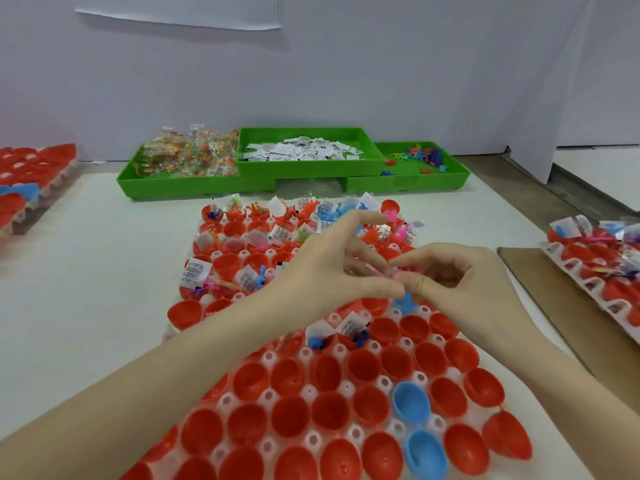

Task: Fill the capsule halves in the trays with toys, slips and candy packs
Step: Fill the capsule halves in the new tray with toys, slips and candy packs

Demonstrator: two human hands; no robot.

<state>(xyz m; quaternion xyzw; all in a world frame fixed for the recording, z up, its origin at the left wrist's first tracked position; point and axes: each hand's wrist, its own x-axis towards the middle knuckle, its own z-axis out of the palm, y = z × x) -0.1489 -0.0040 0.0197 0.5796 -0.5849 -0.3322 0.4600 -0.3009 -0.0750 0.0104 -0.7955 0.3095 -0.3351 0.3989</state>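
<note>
My left hand (332, 265) and my right hand (450, 275) meet above the middle of the clear capsule tray (349, 386). Between their fingertips they pinch a thin pink toy (375, 271). A small blue toy (405, 303) shows just under the fingers; whether a hand holds it is unclear. Near rows hold red capsule halves (287, 377) with nothing inside, plus two blue halves (410, 405). Far rows hold halves filled with toys, white slips (194, 271) and candy packs. Two halves near the hands hold slips and blue toys (349, 329).
Green bins at the back hold candy packs (187, 154), white slips (301, 148) and loose toys (422, 157). A tray of red halves (27, 181) sits far left, a filled tray (602, 271) and a cardboard sheet (540, 285) at right.
</note>
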